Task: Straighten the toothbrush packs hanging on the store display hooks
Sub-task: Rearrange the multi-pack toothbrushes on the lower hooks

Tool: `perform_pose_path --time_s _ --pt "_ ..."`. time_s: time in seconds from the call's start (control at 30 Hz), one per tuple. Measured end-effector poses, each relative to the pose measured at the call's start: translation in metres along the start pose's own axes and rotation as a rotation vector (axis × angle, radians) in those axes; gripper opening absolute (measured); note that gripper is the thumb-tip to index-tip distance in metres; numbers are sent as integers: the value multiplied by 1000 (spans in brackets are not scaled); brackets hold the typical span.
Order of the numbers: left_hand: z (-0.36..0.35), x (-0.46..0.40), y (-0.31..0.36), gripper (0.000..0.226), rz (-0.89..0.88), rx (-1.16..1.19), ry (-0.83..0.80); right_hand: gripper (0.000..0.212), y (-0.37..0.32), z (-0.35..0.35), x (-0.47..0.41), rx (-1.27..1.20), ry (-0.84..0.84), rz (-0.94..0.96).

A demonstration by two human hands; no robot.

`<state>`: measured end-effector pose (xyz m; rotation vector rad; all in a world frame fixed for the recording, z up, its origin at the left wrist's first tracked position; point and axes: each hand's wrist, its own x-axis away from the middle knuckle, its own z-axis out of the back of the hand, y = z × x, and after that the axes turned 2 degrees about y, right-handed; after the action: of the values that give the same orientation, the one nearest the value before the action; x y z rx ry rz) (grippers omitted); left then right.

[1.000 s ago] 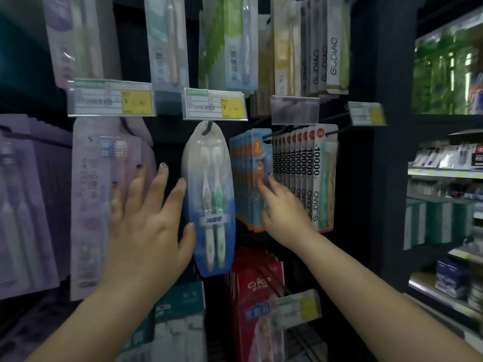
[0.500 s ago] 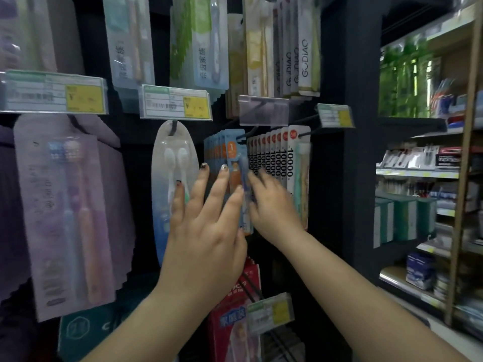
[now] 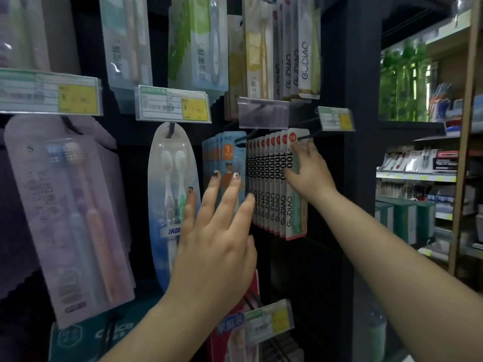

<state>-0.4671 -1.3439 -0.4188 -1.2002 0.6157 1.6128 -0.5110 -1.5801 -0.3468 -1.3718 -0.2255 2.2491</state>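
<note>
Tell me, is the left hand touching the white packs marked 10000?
No, the left hand lies flat on the blue packs; the right hand touches the white packs.

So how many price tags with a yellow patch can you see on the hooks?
4: far-left tag, centre tag, small right tag, bottom tag. The clear holder looks blank.
</note>
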Motion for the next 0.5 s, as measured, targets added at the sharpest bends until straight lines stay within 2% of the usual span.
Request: perform_pose_path --time_s 0.3,0.5 --pt "8 -22 -6 50 -50 -49 69 68 0 11 -9 85 -139 -24" --pt "27 -28 -12 50 -118 -97 41 76 -29 19 11 213 -124 -55"
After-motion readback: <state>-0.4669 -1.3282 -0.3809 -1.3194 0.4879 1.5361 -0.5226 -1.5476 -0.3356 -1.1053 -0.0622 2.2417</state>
